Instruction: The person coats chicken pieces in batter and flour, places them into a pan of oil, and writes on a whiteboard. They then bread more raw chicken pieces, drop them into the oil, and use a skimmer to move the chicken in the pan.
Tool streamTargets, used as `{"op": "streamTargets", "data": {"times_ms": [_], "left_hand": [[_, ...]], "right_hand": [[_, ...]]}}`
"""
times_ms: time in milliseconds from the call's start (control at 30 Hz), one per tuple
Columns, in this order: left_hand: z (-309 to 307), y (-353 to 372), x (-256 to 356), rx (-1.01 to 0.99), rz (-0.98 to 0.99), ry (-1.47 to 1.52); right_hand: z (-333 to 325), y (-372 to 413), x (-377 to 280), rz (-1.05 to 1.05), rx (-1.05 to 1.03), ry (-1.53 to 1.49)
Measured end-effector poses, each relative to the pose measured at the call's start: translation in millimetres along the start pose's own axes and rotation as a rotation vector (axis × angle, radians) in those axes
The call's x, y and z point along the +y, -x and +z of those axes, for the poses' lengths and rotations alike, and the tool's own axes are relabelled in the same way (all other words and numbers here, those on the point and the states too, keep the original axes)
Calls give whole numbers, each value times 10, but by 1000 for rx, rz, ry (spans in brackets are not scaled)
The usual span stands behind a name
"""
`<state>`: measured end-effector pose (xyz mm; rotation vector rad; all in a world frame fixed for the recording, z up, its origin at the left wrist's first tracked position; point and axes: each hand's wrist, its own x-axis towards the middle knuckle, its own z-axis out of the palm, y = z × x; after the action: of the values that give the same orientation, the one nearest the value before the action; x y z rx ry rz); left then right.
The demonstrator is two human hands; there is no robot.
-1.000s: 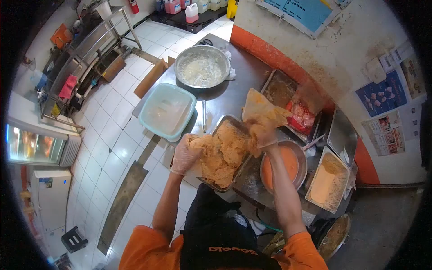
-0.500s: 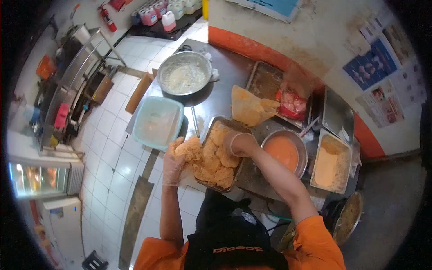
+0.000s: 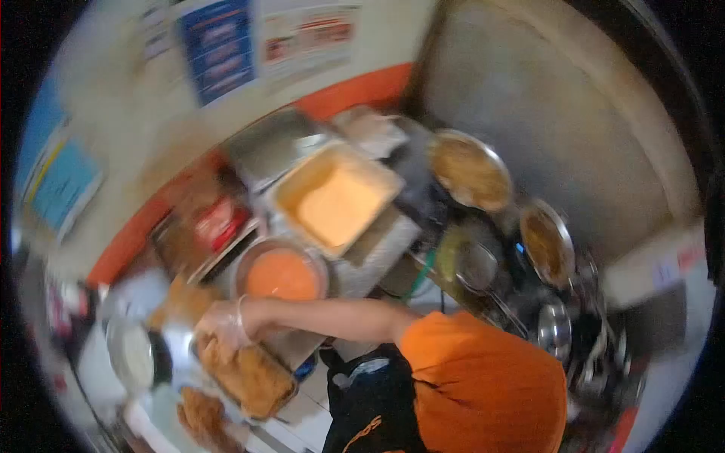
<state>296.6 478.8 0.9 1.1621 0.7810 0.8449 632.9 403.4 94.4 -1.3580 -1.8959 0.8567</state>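
Gloved and pale, the right hand [image 3: 221, 322] lies on top of the orange-brown breaded pieces [image 3: 249, 375] at the upper end of a rectangular metal tray [image 3: 281, 400]. Motion blur hides its fingers, so I cannot tell whether they are spread or closed on a piece. Another breaded lump [image 3: 199, 416] sits just outside the tray at the lower left, and the left hand cannot be picked out in the blur there. Just beyond the right wrist stands a round metal bowl of orange batter [image 3: 281, 274]. Further out is a rectangular metal pan of pale orange flour [image 3: 337, 198], with a red packet [image 3: 216, 222] to its left.
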Motion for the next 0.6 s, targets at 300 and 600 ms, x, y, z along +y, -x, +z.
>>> {"op": "streamTargets", "data": {"times_ms": [300,600], "left_hand": [[2850,218,653,-312,213,-208],[6059,1210,-378,-914,49,-171]], "right_hand": [[-1262,3595,-570,397,943,-105],[-1218,7960,-1253,1285,1441,350]]}}
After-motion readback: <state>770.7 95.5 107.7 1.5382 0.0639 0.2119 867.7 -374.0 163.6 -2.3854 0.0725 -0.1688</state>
